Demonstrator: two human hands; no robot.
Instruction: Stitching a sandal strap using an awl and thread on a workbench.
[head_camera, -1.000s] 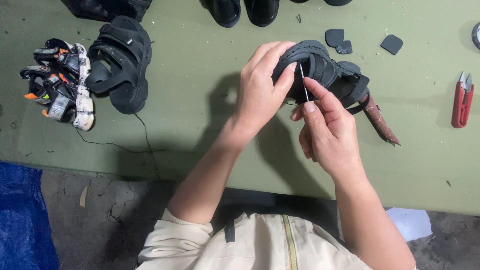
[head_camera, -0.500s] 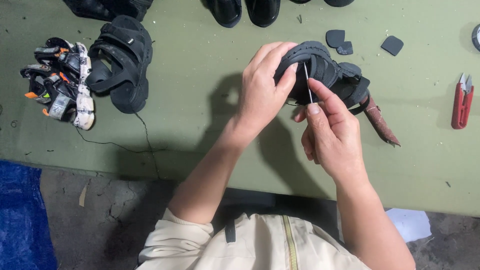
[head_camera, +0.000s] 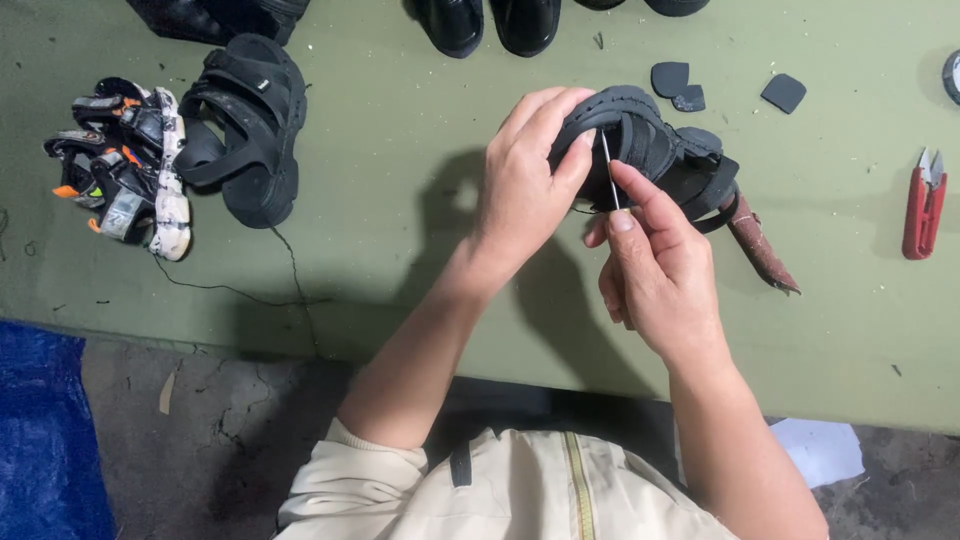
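at the far left, below the table's near edge, a blue sheet lies on the grey floor. on the green table above it sits a multicoloured sandal on its side, touching a black strapped sandal just beside it. a thin dark thread runs from these two toward the near edge of the table. between this pair and the hands there is a wide bare stretch of table with only shadow on it — the most open room in the view.

at the top edge, two black shoes are cut off by the frame. the left hand is closed around the sole of a black sandal, thumb and fingers clamped on its near end, and it holds the sandal tilted above the table. the right hand is pinched together on a thin metal needle, which stands nearly upright against the sandal's edge. under the sandal's right end a brown knife-like tool lies on the table, pointing to the lower right.

above it, near the far edge, lie three small dark rubber pieces. further right, well apart from the hands, red thread snips lie close to the right border. a white paper scrap is on the floor — just under the near edge.
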